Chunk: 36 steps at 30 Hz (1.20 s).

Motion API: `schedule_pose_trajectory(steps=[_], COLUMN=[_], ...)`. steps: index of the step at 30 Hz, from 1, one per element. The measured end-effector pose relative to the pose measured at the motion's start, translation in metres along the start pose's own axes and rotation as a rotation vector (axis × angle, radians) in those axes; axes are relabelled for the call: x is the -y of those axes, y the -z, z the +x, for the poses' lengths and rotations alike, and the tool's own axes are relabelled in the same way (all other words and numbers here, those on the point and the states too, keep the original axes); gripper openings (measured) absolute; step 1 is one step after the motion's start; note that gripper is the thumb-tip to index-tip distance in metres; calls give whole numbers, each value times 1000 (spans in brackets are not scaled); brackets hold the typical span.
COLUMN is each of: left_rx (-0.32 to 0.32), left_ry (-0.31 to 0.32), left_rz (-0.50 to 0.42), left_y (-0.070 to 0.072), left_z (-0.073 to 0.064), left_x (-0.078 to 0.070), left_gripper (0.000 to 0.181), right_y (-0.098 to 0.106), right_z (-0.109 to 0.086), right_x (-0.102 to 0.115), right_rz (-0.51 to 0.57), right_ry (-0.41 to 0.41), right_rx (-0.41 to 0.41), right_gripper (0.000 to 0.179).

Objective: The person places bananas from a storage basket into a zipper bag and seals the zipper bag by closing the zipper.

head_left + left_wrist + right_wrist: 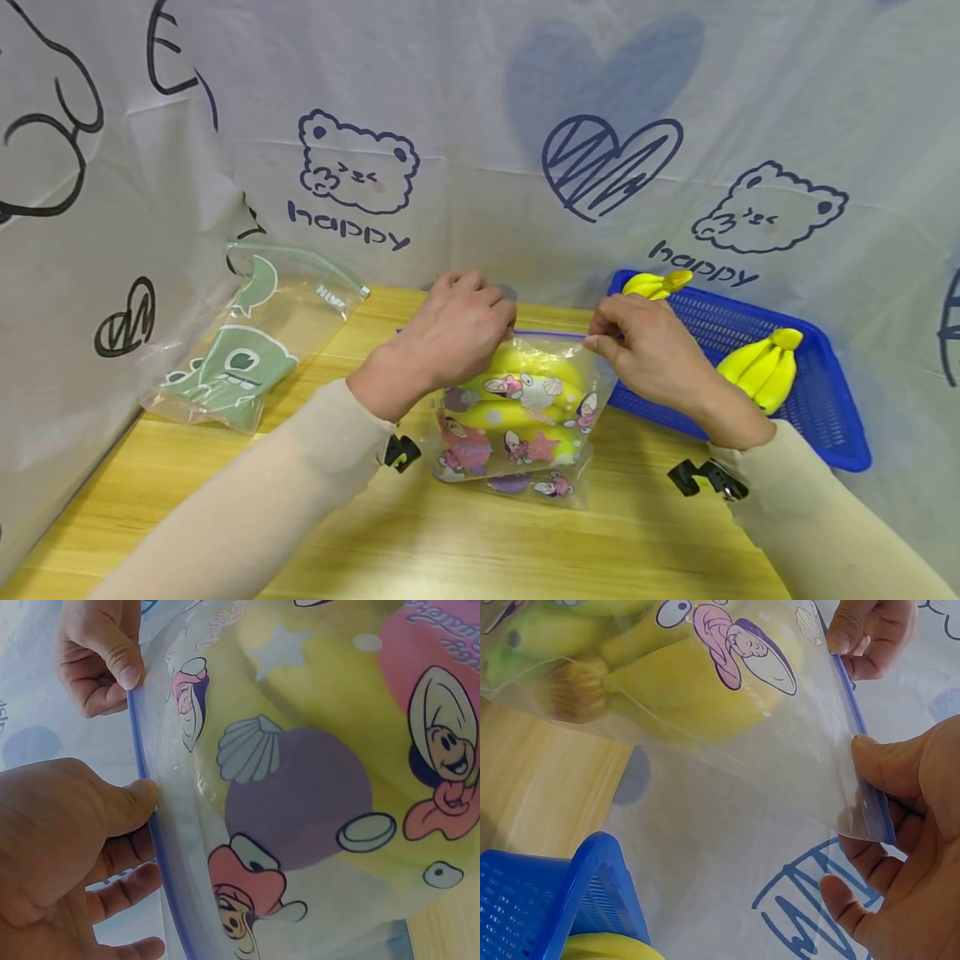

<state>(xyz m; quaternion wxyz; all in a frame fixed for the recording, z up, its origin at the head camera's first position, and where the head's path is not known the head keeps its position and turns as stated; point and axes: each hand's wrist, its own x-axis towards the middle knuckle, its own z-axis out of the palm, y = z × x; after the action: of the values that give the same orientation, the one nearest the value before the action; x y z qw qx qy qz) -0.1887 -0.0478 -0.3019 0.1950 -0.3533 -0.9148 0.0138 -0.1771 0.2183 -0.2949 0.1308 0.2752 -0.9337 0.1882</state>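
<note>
A clear zip bag (517, 417) printed with cartoon clams, shells and stars stands on the table, with yellow bananas (682, 690) inside it. Along its top runs a purple zip strip (140, 742). My left hand (468, 325) pinches that strip left of the middle between thumb and forefinger, the other fingers spread behind it in the left wrist view. At the right end of the strip, my right hand (648, 350) pinches the bag's top corner with thumb and fingers.
A blue basket (832, 408) at the right holds bunches of bananas (763, 367). At the left, a clear zip bag with a green cartoon print (240, 367) leans against the patterned cloth (480, 167). Beneath lies the wood-grain table (420, 550).
</note>
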Motion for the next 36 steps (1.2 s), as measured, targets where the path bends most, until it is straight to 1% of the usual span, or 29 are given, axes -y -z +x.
schedule_pose_trajectory(steps=[5, 11, 14, 21, 24, 30, 33, 36], left_rx=[10, -3, 1, 50, 60, 97, 106, 97], left_ry=[2, -5, -5, 14, 19, 34, 43, 50], left_rz=[2, 7, 8, 16, 16, 18, 22, 18], left_y=[0, -2, -3, -3, -3, 0, 1, 1], left_z=[-2, -4, -5, -7, -8, -11, -14, -18], left_x=[2, 4, 5, 7, 9, 11, 14, 19], left_gripper=[19, 18, 18, 19, 20, 22, 21, 19], right_y=[-1, 0, 0, -2, -2, -2, -2, -2], right_z=[0, -1, -2, -4, -5, -4, -3, -3], right_x=[-1, -3, -4, -7, -8, -8, -8, -10], right_rz=[2, 9, 15, 25, 29, -18, -36, -42], right_ry=[-6, -19, -33, -38, -42, -33, -28, -33], right_rx=[1, 4, 10, 10, 6, 11, 19, 23], right_gripper=[19, 18, 18, 17, 17, 17, 18, 17])
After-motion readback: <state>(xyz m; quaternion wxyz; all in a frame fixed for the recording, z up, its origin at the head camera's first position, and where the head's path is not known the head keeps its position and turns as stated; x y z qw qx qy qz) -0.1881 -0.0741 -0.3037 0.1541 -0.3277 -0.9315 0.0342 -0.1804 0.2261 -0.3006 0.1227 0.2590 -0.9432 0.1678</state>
